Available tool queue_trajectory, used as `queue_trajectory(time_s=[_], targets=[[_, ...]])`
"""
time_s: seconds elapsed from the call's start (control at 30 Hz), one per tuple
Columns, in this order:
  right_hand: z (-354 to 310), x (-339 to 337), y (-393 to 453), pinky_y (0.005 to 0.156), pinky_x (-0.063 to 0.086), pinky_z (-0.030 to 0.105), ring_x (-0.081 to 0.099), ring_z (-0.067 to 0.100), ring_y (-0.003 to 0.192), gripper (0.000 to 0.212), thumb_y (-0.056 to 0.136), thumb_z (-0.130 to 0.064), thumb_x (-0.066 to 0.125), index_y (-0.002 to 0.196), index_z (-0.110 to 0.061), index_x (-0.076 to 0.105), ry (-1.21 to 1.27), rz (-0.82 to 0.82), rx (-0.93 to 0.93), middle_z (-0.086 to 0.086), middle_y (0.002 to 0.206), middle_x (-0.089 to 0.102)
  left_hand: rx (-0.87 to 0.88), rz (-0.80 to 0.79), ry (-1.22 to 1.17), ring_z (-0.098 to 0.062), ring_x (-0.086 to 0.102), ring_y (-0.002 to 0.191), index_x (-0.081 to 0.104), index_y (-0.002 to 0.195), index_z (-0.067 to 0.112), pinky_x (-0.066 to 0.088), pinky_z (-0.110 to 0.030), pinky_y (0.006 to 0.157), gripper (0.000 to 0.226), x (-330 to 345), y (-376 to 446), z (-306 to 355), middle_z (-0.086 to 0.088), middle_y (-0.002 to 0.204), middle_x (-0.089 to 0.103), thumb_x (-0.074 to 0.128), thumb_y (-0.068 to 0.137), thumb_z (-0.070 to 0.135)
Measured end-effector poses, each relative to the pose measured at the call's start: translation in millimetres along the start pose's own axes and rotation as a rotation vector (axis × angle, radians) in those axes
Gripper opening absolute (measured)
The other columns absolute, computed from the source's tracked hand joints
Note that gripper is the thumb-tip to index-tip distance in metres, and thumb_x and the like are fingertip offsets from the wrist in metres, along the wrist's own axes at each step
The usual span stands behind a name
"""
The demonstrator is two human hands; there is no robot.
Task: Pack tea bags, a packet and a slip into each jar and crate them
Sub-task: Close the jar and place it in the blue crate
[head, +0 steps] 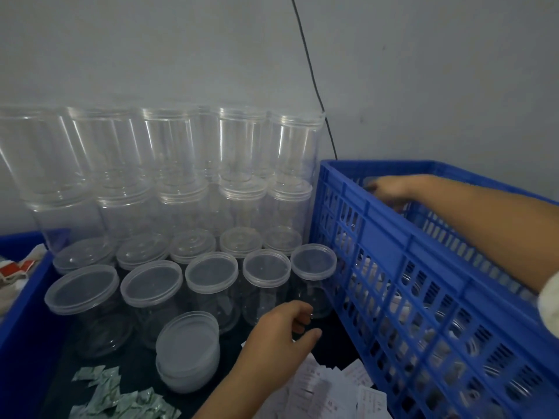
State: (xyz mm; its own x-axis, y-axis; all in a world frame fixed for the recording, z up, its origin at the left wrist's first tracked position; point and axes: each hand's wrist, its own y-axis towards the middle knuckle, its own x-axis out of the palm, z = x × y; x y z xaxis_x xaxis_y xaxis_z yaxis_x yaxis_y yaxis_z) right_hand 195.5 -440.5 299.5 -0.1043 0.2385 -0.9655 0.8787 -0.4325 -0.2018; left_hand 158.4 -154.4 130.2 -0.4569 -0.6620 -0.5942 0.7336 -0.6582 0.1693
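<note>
My right hand (390,189) reaches into the far left corner of the blue crate (390,228), its fingers bent down round the top of a clear jar (397,204) there. Filled jars (423,322) show through the crate's slotted wall. My left hand (281,334) hovers low beside the base of the rightmost lidded jar (314,267), fingers loosely curled and holding nothing I can see. Green packets (121,400) lie at the front left. White slips (326,388) lie under my left forearm. Tea bags (15,270) sit in a bin at the far left.
A row of lidded empty jars (211,276) stands before stacked open jars (169,164) against the wall. A stack of loose lids (189,358) sits in front. A blue tray wall (27,313) borders the left. A black cable (314,86) runs down the wall.
</note>
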Motion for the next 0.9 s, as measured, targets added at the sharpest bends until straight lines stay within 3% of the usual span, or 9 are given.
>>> queue_trajectory(time_s=[0.1, 0.27, 0.43, 0.53, 0.6, 0.67, 0.73, 0.8, 0.9], targets=[[-12, -44, -15, 0.105, 0.041, 0.037, 0.054, 0.032, 0.126, 0.048, 0.101, -0.017, 0.053, 0.148, -0.01, 0.044, 0.074, 0.253, -0.023, 0.017, 0.143, 0.053, 0.023, -0.011, 0.041, 0.006, 0.055, 0.094, 0.055, 0.124, 0.029, 0.042, -0.004, 0.077, 0.036, -7, -1, 15, 0.023, 0.1, 0.055, 0.062, 0.089, 0.035], [-57, -75, -55, 0.101, 0.043, 0.032, 0.058, 0.028, 0.12, 0.038, 0.095, -0.016, 0.058, 0.132, -0.014, 0.059, 0.337, 0.629, -0.199, 0.013, 0.129, 0.064, 0.06, -0.013, 0.177, -0.003, 0.058, 0.094, 0.057, 0.123, 0.024, 0.049, -0.021, 0.084, 0.035, -30, -13, 45, 0.011, 0.107, 0.062, 0.06, 0.09, 0.036], [-146, -73, -93, 0.089, 0.05, 0.029, 0.066, 0.022, 0.102, 0.031, 0.091, -0.015, 0.056, 0.121, -0.013, 0.063, 0.615, 0.793, -0.46, 0.01, 0.106, 0.07, 0.052, 0.002, 0.329, -0.01, 0.058, 0.093, 0.06, 0.118, 0.019, 0.051, -0.028, 0.084, 0.033, -73, -41, 56, 0.004, 0.106, 0.064, 0.059, 0.091, 0.037], [-201, -51, -116, 0.079, 0.047, 0.021, 0.065, 0.019, 0.092, 0.029, 0.089, -0.015, 0.057, 0.118, -0.013, 0.064, 0.682, 0.766, -0.597, 0.002, 0.089, 0.066, 0.006, 0.016, 0.423, -0.012, 0.06, 0.094, 0.061, 0.114, 0.018, 0.052, -0.033, 0.085, 0.031, -102, -66, 49, 0.004, 0.106, 0.065, 0.059, 0.091, 0.038], [-232, -23, -130, 0.067, 0.044, 0.017, 0.062, 0.015, 0.078, 0.027, 0.089, -0.016, 0.06, 0.115, -0.014, 0.064, 0.727, 0.672, -0.673, -0.006, 0.076, 0.06, -0.052, 0.014, 0.483, -0.01, 0.059, 0.096, 0.061, 0.115, 0.021, 0.051, -0.033, 0.086, 0.031, -121, -86, 39, 0.007, 0.107, 0.064, 0.059, 0.091, 0.04], [-253, 17, -139, 0.065, 0.042, 0.02, 0.054, 0.008, 0.067, 0.025, 0.089, -0.019, 0.064, 0.114, -0.015, 0.065, 0.678, 0.525, -0.737, -0.013, 0.073, 0.054, -0.102, -0.02, 0.549, -0.005, 0.058, 0.088, 0.061, 0.113, 0.024, 0.051, -0.025, 0.08, 0.027, -137, -110, 24, 0.012, 0.101, 0.062, 0.057, 0.091, 0.04], [-267, 62, -141, 0.077, 0.045, 0.026, 0.055, 0.005, 0.076, 0.029, 0.092, -0.028, 0.065, 0.119, -0.016, 0.063, 0.528, 0.36, -0.775, -0.013, 0.084, 0.057, -0.129, -0.058, 0.643, -0.003, 0.054, 0.08, 0.062, 0.109, 0.026, 0.046, -0.02, 0.071, 0.022, -148, -132, 10, 0.014, 0.094, 0.058, 0.054, 0.092, 0.039], [-276, 103, -140, 0.093, 0.048, 0.035, 0.059, 0.015, 0.102, 0.041, 0.093, -0.038, 0.064, 0.127, -0.017, 0.059, 0.41, 0.23, -0.756, -0.004, 0.112, 0.063, -0.143, -0.051, 0.713, -0.005, 0.053, 0.082, 0.063, 0.105, 0.025, 0.048, -0.023, 0.073, 0.022, -153, -149, -4, 0.014, 0.094, 0.058, 0.05, 0.093, 0.038], [-294, 146, -135, 0.101, 0.045, 0.038, 0.052, 0.024, 0.123, 0.056, 0.091, -0.046, 0.067, 0.135, -0.014, 0.054, 0.302, 0.175, -0.738, 0.006, 0.135, 0.056, -0.163, 0.005, 0.679, -0.007, 0.057, 0.088, 0.065, 0.104, 0.024, 0.05, -0.028, 0.078, 0.022, -153, -161, -18, 0.011, 0.098, 0.063, 0.05, 0.094, 0.037]])
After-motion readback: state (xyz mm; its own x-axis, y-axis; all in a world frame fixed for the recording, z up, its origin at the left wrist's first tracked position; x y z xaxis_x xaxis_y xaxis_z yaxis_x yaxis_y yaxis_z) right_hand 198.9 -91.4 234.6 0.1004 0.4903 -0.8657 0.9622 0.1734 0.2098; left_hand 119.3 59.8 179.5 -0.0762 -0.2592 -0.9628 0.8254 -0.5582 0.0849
